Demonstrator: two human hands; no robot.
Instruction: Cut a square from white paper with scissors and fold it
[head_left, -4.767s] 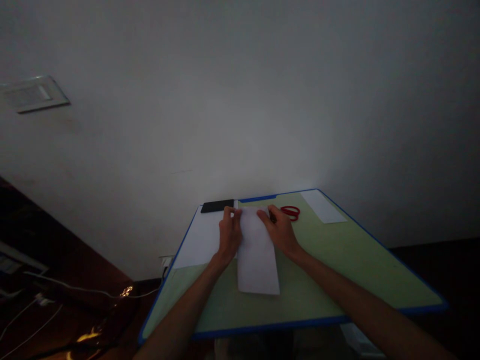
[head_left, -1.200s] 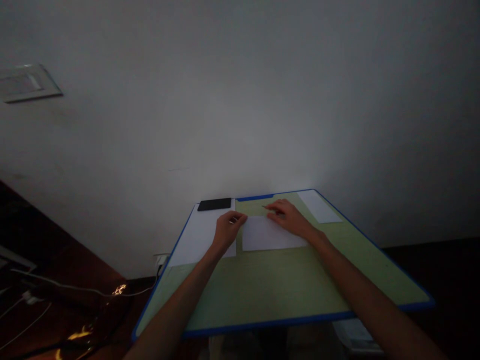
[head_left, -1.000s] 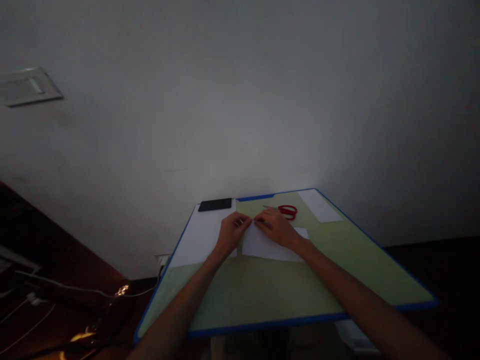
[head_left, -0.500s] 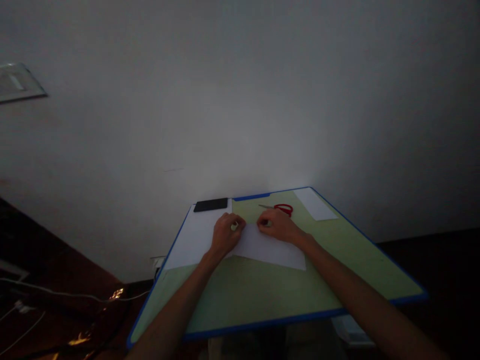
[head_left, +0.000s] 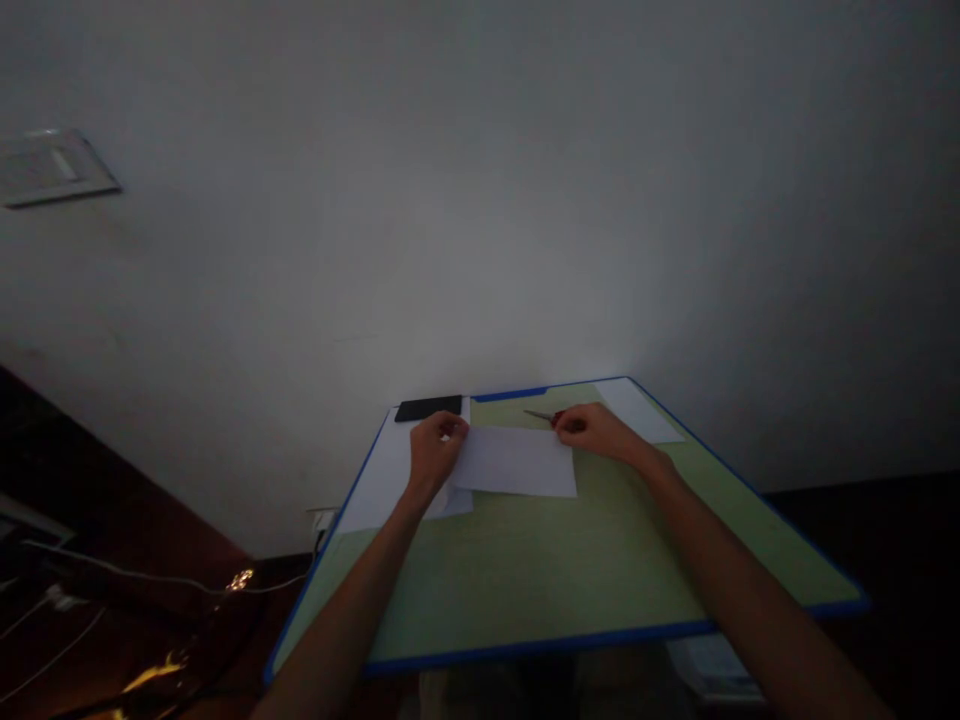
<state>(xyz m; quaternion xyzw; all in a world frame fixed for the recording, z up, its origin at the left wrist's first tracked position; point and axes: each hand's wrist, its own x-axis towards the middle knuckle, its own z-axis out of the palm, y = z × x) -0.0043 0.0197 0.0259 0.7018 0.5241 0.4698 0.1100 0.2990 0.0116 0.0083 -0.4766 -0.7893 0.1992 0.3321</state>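
A white sheet of paper stretches between my two hands above the green tabletop. My left hand pinches its upper left corner, and my right hand pinches the upper right corner. Part of the paper near the left wrist looks bent or overlaps another sheet; I cannot tell which. Just behind my right hand lie scissors with red handles, which the fingers mostly cover. More white paper lies flat on the left of the table, partly under my left arm.
A black flat device rests on the paper at the back left. Another white strip of paper lies at the back right. The green table has a blue edge and stands against a wall. Cables run on the left.
My hands have moved apart, the right one to the right and the left one slightly left. The paper between them is now spread flatter and raised at its front edge.
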